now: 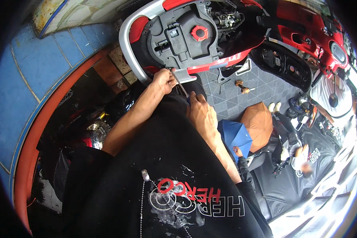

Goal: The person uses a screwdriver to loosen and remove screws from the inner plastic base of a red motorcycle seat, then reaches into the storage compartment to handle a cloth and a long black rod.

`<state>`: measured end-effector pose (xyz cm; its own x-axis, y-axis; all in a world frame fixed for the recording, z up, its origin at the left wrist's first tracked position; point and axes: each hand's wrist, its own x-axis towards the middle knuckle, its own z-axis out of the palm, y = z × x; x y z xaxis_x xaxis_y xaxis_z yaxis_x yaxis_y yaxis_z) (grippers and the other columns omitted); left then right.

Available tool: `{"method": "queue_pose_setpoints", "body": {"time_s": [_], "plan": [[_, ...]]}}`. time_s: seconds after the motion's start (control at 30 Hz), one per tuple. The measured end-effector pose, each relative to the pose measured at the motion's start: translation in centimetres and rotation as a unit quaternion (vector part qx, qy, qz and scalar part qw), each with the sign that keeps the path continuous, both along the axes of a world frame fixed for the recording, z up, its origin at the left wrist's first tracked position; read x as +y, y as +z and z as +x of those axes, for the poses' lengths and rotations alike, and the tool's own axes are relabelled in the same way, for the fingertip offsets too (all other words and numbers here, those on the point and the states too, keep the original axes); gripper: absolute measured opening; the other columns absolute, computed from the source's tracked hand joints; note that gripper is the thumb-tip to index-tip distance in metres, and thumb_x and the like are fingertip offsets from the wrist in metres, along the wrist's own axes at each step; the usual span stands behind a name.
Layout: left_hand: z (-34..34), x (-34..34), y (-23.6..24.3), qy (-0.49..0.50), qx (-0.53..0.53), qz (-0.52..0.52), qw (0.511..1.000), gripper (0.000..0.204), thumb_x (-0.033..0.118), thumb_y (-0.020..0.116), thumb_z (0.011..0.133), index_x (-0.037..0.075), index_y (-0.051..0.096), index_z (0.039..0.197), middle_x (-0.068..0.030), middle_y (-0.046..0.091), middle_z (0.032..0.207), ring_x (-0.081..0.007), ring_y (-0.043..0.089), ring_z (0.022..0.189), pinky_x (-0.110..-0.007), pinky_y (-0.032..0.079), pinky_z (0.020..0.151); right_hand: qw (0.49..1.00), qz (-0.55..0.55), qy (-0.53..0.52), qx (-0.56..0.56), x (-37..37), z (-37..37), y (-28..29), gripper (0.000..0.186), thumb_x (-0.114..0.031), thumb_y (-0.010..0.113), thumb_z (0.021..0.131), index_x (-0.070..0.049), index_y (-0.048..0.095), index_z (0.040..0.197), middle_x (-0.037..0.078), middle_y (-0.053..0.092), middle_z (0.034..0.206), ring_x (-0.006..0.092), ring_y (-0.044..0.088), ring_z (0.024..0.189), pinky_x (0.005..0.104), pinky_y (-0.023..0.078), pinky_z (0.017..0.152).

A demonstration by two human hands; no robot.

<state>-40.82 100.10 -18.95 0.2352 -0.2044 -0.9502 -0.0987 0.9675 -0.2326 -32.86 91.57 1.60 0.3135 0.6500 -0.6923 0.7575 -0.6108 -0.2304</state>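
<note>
- Gripping a slim screwdriver-like tool [181,85] in the right hand [202,113], with fingers wrapped round its handle; a little blue visible past the knuckles.
- Holding the left hand [164,81] up at the near edge of the scooter [234,58], by its tail, with fingers curled in beside the far end of the shaft; cannot tell whether clamped on the shaft or on something small.
- For the tool, a slanting lie between both hands, with its far end at the tail's near edge; cannot tell whether touching.
- Round the outer edge of the tail, a silver rail [123,39]; within that edge, a grey plastic housing [190,48] with a red cap [199,33].
- On the grey tiled floor [226,99], off the scooter's near edge, a small yellowish-brown object [242,86].
- Toward the floor's far right corner, a long black shell [279,65] near red bodywork [305,37].
- At the floor's near edge, a blue umbrella [235,137] overlapping an orange-brown umbrella [258,123].
- Well to the left, a blue-tiled ledge [39,59] with an orange-red rim [27,170].
</note>
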Motion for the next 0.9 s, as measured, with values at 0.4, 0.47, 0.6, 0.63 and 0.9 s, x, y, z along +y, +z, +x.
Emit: {"method": "queue_pose_setpoints", "body": {"time_s": [0.4,0.47,0.6,0.63,0.9], "plan": [[-2.5,-0.5,4.1,-0.058,-0.106,-0.017,0.993,0.027,0.02,0.042,0.103,-0.002,0.058,0.1,0.0076,0.031,0.061,-0.0049,0.023,0.046,-0.022,0.022,0.043,0.993,0.003,-0.1,0.071,0.2,-1.9,-0.9,0.052,-0.012,0.062,0.086,0.006,0.044,0.131,0.031,0.053,0.099,0.0464,0.063,0.087,0.0507,0.053,0.075],[-2.5,-0.9,3.8,-0.05,-0.087,-0.007,0.995,0.026,0.019,0.043,0.102,-0.002,0.058,0.1,0.0076,0.031,0.061,-0.0047,0.023,0.046,-0.022,0.021,0.043,0.993,0.078,-0.066,0.065,-0.2,-2.1,0.6,0.055,-0.01,0.064,0.084,0.006,0.042,0.132,0.03,0.053,0.1,0.0456,0.062,0.089,0.0486,0.054,0.076],[-2.7,-1.7,2.9,-0.04,-0.054,0.026,0.997,0.02,0.019,0.053,0.099,0.001,0.059,0.094,0.0077,0.034,0.061,-0.0037,0.024,0.044,-0.021,0.02,0.04,0.999,0.036,-0.018,0.004,-0.8,-4.1,2.1,0.055,-0.008,0.065,0.081,0.007,0.043,0.13,0.027,0.052,0.103,0.0428,0.06,0.094,0.0452,0.054,0.076],[-2.9,-1.8,2.6,-0.045,-0.041,0.037,0.997,0.018,0.019,0.056,0.098,0.002,0.06,0.091,0.0077,0.034,0.061,-0.0033,0.025,0.044,-0.022,0.02,0.04,0.999,0.04,-0.017,0.004,-1.1,-4.7,1.5,0.055,-0.008,0.065,0.081,0.007,0.043,0.13,0.027,0.052,0.103,0.0428,0.06,0.094,0.0452,0.054,0.076],[-2.9,-1.6,3.4,-0.024,-0.074,-0.013,0.997,0.025,0.024,0.055,0.098,0.003,0.061,0.087,0.0059,0.037,0.062,-0.0052,0.024,0.046,-0.021,0.021,0.042,0.998,-0.05,-0.038,0.02,-2.4,-5.6,-0.7,0.039,-0.013,0.062,0.088,0.006,0.047,0.12,0.031,0.053,0.11,0.0452,0.063,0.085,0.0478,0.055,0.066]]}}
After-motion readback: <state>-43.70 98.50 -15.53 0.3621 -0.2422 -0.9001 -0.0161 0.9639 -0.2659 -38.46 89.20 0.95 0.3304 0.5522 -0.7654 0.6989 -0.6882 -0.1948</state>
